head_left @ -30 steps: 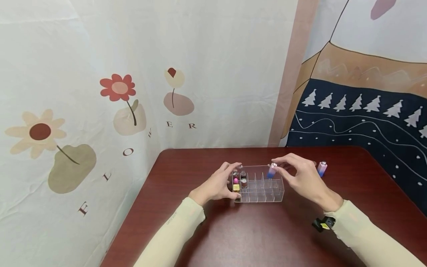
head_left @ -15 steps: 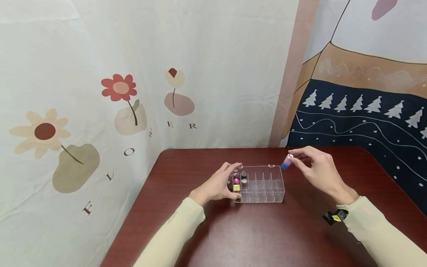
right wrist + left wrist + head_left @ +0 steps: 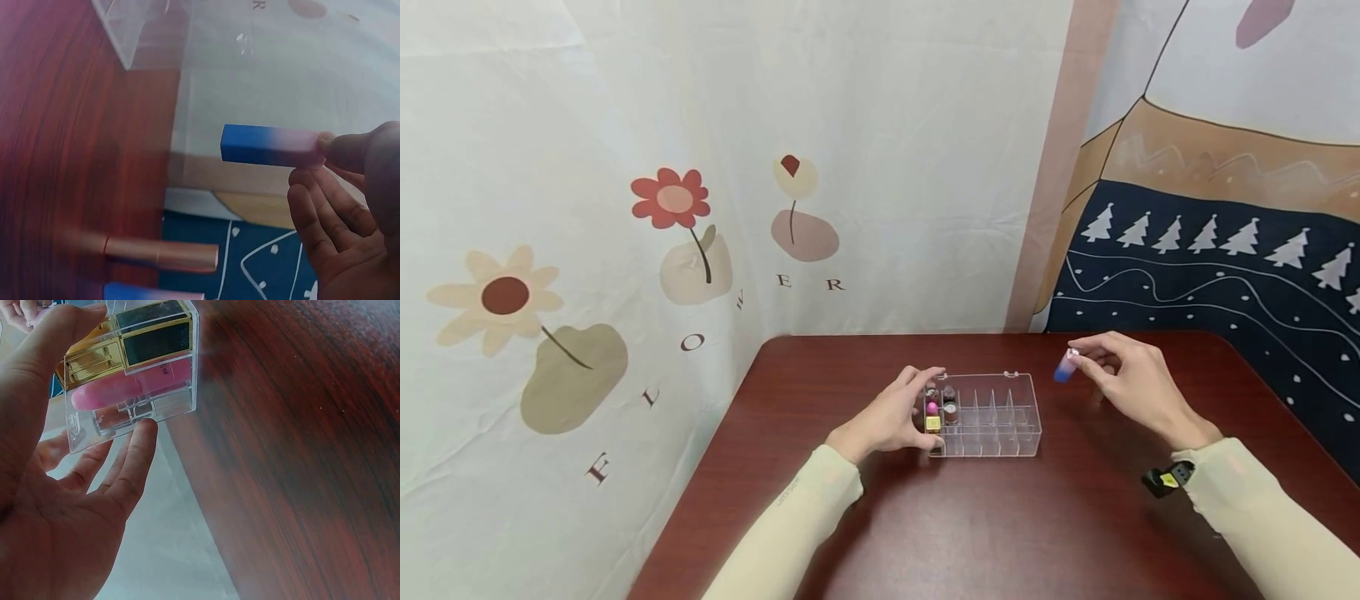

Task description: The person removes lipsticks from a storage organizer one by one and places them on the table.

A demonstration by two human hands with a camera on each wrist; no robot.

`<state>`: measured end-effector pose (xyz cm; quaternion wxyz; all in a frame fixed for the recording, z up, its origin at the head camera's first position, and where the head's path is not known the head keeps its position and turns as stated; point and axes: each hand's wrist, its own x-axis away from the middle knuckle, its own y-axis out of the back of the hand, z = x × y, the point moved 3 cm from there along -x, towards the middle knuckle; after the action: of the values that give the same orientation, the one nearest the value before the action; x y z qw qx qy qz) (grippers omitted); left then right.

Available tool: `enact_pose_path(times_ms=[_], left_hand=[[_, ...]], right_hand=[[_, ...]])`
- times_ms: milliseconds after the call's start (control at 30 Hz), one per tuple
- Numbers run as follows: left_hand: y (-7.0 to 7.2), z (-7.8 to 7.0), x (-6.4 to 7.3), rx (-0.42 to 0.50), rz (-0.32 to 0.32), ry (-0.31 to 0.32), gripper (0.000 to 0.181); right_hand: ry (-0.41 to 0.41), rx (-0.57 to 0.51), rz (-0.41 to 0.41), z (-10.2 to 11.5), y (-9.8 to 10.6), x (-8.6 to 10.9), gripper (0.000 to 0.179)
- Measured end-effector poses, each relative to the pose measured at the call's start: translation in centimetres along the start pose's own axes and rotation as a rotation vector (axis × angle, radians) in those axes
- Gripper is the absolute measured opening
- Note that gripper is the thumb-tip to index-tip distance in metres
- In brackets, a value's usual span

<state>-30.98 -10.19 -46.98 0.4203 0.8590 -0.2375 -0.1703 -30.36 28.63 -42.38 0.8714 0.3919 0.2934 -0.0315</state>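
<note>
My left hand (image 3: 891,417) grips the left end of a clear divided organizer (image 3: 1000,444), thumb at the front and fingers at the back. Several lipsticks stand in its left compartments, among them a pink lipstick (image 3: 106,390) and a gold-and-black lipstick (image 3: 156,340). To the right of the organizer, my right hand (image 3: 1138,387) pinches one end of a blue-and-pink lipstick tube (image 3: 269,145) between thumb and fingers, tilted above the table. Below that hand, the right wrist view shows a copper-coloured tube (image 3: 161,253) and a second blue-and-pink tube (image 3: 150,292), partly cut off.
The dark red wooden table (image 3: 970,525) carries everything. A pale flower-print cloth (image 3: 887,167) hangs behind and to the left, and a dark blue tree-print cloth (image 3: 1210,275) hangs at the right.
My right hand has moved right with the blue-and-pink lipstick tube, from over the organizer's back right corner to beside it. My left hand stays on the organizer.
</note>
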Motion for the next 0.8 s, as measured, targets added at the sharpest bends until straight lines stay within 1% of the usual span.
enact_pose_path(times_ms=[200, 467, 700, 800], left_hand=[[0.0, 0.0, 0.0, 0.007, 0.001, 0.001, 0.116], [-0.1, 0.1, 0.0, -0.023, 0.004, -0.008, 0.117], [-0.1, 0.1, -0.1, -0.018, 0.006, -0.005, 0.117], [0.0, 0.1, -0.1, -0.025, 0.003, -0.004, 0.117]], right_hand=[[-0.012, 0.045, 0.046, -1.4, 0.2, 0.0, 0.027], [0.028, 0.113, 0.076, -2.9, 0.1, -0.1, 0.024], [-0.002, 0.169, 0.145, -4.3, -0.2, -0.4, 0.022], [-0.017, 0.172, 0.177, -4.8, -0.4, -0.5, 0.022]])
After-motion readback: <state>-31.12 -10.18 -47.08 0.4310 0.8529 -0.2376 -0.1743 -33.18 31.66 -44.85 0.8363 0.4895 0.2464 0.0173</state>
